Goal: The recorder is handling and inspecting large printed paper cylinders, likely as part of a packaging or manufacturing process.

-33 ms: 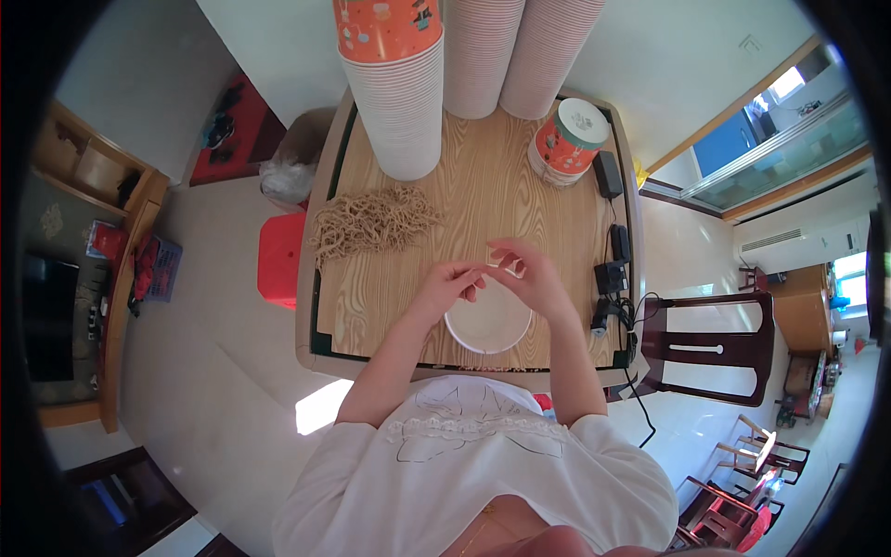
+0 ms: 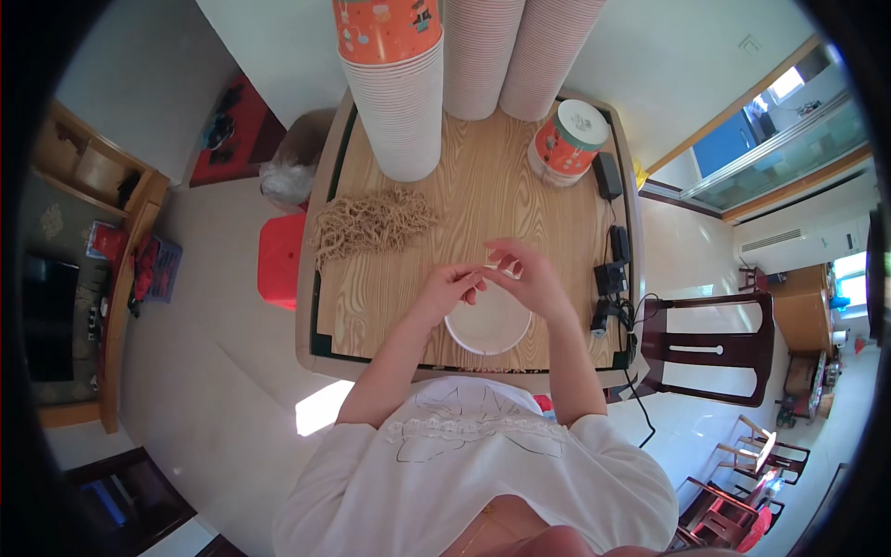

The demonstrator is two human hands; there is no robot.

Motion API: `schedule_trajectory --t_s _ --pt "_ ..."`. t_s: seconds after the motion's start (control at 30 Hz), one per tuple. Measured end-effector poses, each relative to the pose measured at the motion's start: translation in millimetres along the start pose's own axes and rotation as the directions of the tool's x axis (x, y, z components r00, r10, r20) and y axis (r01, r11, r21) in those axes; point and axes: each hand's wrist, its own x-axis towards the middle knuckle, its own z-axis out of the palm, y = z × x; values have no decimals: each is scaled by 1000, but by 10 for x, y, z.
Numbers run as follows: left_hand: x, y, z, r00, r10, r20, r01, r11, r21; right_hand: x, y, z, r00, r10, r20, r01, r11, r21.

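Over a white paper tub point(image 2: 489, 320) near the table's front edge, my two hands meet at the fingertips. My left hand point(image 2: 455, 286) is closed in a pinch, thumb against forefinger. My right hand point(image 2: 526, 276) pinches too, its other fingers curled above. Whatever lies between the fingertips is too small to make out. The tub stands upright, its inside pale and partly covered by my hands. To the left and farther back lies a tangled heap of thin tan strands point(image 2: 376, 223), apart from both hands.
Tall stacks of nested white tubs point(image 2: 394, 121) rise at the back of the wooden table point(image 2: 473, 200). An orange tub with a white lid point(image 2: 566, 139) stands back right. Black adapters point(image 2: 608, 176) and cables line the right edge. A red stool point(image 2: 278, 260) and dark chair point(image 2: 710, 348) flank the table.
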Motion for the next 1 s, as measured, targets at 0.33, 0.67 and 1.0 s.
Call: schedule_trajectory --t_s 0.33,0.67,1.0 --pt "32 -51 58 999 40 -18 -33 962 273 -34 2 33 993 -81 83 78 996 43" --pt "85 -164 146 953 245 -181 -183 936 301 -5 378 95 987 152 54 -155 986 65" --pt "161 -566 -58 966 175 -188 -69 883 464 -50 1042 233 967 234 104 -187 923 -337"
